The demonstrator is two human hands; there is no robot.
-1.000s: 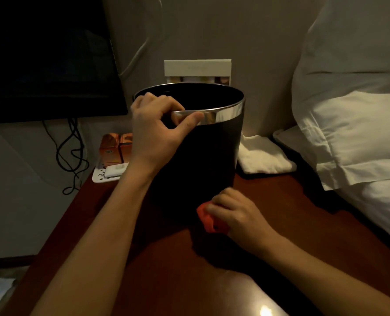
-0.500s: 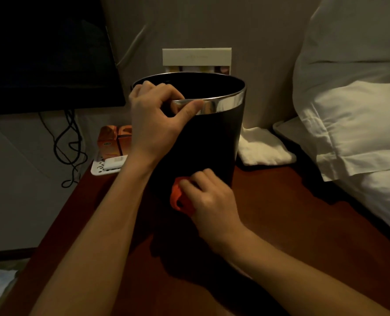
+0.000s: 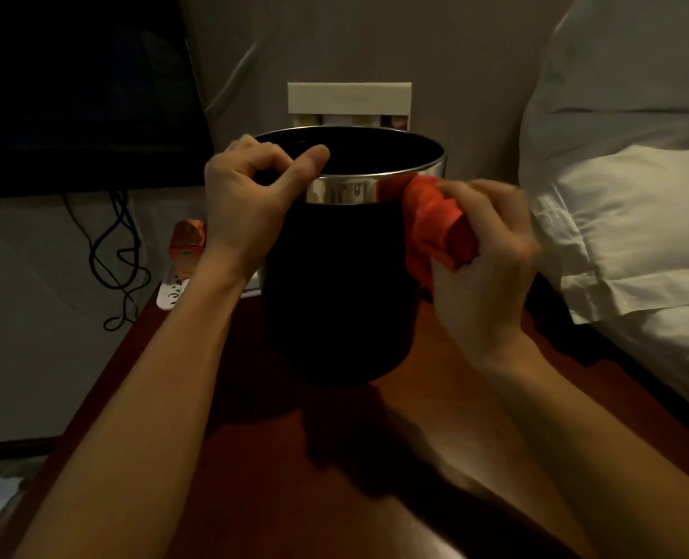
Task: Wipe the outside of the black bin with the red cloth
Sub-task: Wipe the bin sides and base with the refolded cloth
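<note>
- Head view, dim light. Black bin stands upright on a reddish-brown wooden table, toward the table's far end.
- Bin has a shiny metal band around its top edge; interior is dark, contents cannot be made out.
- Left hand grips the bin's rim on its left side: thumb lies across the outside of the metal band, fingers curl over the rim.
- Right hand holds a bunched red cloth, fingers curled round it. Hand is somewhat blurred.
- Cloth presses against the bin's outer wall on the right side, its upper end touching the metal band, its lower part on the black wall just below.
- Both forearms reach in from the lower edge, one on each side of the bin.
- Behind the bin, against the wall: a pale card stand, partly hidden by the rim.
- Left of the bin: an orange box on a white tray, both partly hidden by the left forearm.
- Far left: dark screen with black cables hanging beneath.
- Right: white pillow lying beside the table.
</note>
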